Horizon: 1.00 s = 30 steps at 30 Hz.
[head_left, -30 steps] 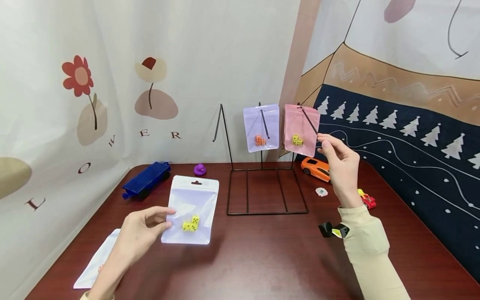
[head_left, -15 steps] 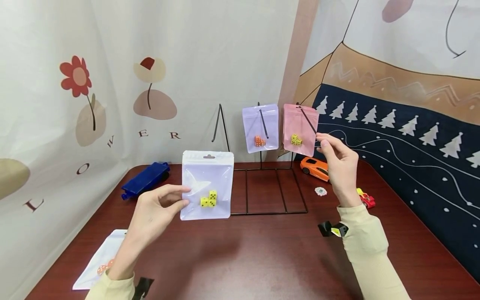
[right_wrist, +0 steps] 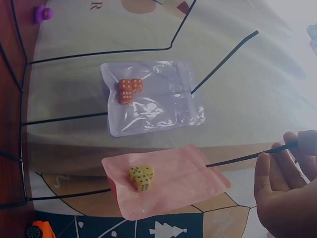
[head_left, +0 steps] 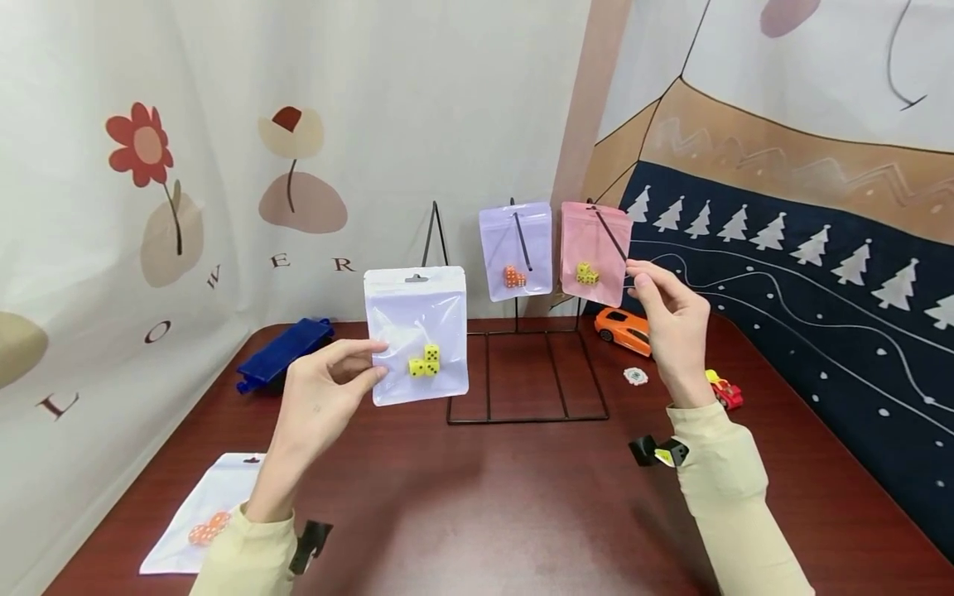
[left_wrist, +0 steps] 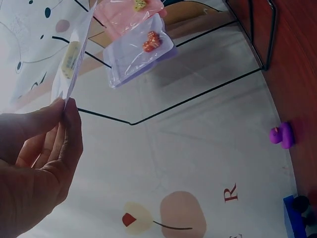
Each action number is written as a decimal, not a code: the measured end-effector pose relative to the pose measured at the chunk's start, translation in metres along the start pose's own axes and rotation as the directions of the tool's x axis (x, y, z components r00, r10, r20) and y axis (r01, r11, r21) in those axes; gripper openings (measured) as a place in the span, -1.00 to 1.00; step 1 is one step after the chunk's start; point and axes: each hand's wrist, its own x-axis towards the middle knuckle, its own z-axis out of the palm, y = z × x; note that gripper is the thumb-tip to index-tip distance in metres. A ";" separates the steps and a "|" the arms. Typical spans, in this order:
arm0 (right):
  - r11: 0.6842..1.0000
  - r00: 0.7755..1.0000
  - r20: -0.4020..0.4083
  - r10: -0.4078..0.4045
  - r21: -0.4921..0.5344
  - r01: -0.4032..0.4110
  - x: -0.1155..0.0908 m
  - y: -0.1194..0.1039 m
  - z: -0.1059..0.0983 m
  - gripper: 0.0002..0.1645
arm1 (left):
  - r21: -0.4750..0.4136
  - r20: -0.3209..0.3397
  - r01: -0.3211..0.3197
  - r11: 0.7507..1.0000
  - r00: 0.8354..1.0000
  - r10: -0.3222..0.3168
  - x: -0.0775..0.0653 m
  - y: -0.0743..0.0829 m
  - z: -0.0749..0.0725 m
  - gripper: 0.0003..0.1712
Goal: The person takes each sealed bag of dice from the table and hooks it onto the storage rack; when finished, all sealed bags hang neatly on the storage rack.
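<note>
My left hand [head_left: 324, 406] pinches the left edge of a pale zip bag [head_left: 387, 310] with yellow dice [head_left: 425, 362] in it. The bag is upright, in front of the left hook [head_left: 430, 228] of a black wire rack [head_left: 529, 422]. A lilac bag [right_wrist: 158, 109] with orange dice hangs on the middle hook, and a pink bag [right_wrist: 183, 183] with yellow dice on the right one. Thumb and fingers of my right hand [head_left: 674, 323] pinch the tip of that right hook [right_wrist: 237, 159]. Another white bag [head_left: 179, 530] with orange dice lies at the table's left.
At the back left sits a blue toy trailer [head_left: 286, 354]. A purple rubber duck [left_wrist: 282, 135] shows in the left wrist view. An orange toy car [head_left: 624, 331], a white chip [head_left: 636, 377] and a red toy [head_left: 726, 393] are on the right. Fabric walls [head_left: 358, 149] surround the table.
My left hand has raised the bag of yellow dice and carried it right, up to the left hook. The right hand has stayed at the right hook's tip.
</note>
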 end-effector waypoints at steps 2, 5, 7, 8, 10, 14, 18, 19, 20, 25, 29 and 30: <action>1.000 1.000 -0.003 0.002 -0.004 -0.002 0.000 -0.001 -0.001 -0.73 | -0.025 0.012 0.014 1.000 1.000 -0.014 0.003 0.000 0.002 -0.72; 1.000 1.000 -0.002 0.005 -0.009 -0.005 0.000 -0.002 -0.001 -0.73 | -0.044 0.027 0.026 0.999 0.999 -0.025 0.007 0.001 0.004 -0.73; 1.000 1.000 0.000 0.004 -0.010 -0.004 0.000 -0.002 -0.001 -0.72 | -0.051 0.030 0.024 0.998 0.999 -0.022 0.010 0.001 0.005 -0.73; 1.000 1.000 0.000 0.004 -0.006 -0.004 0.000 -0.002 -0.001 -0.73 | -0.049 0.030 0.022 0.999 0.999 -0.020 0.011 0.000 0.006 -0.73; 1.000 1.000 0.000 0.002 -0.003 -0.002 0.000 -0.002 -0.001 -0.72 | -0.048 0.031 0.019 0.999 0.999 -0.018 0.014 -0.001 0.007 -0.73; 1.000 1.000 0.001 -0.001 -0.010 0.001 0.001 -0.001 -0.001 -0.72 | -0.044 0.025 0.027 0.999 0.999 -0.025 0.018 -0.004 0.011 -0.72; 1.000 1.000 0.000 -0.006 -0.008 0.006 0.002 -0.001 -0.001 -0.73 | -0.039 0.008 0.024 0.999 1.000 -0.024 0.024 -0.006 0.013 -0.73; 1.000 1.000 0.001 -0.007 -0.008 0.007 0.002 -0.002 -0.001 -0.73 | -0.036 0.003 0.023 0.999 1.000 -0.023 0.026 -0.006 0.014 -0.73; 1.000 1.000 0.002 -0.007 -0.004 0.007 0.001 -0.005 0.000 -0.73 | -0.034 0.000 0.021 0.999 1.000 -0.021 0.027 -0.006 0.014 -0.73; 1.000 1.000 0.010 -0.004 -0.005 0.004 0.000 -0.013 0.003 -0.74 | -0.037 -0.025 0.005 0.999 1.000 -0.006 0.035 -0.007 0.019 -0.74; 1.000 1.000 0.011 -0.003 0.000 0.003 0.001 -0.001 -0.001 -0.73 | -0.054 -0.043 0.014 0.998 0.999 -0.016 0.042 -0.010 0.023 -0.74; 1.000 1.000 0.011 -0.003 0.004 0.003 0.001 0.001 -0.001 -0.73 | -0.058 -0.043 0.019 0.998 0.999 -0.021 0.044 -0.011 0.024 -0.74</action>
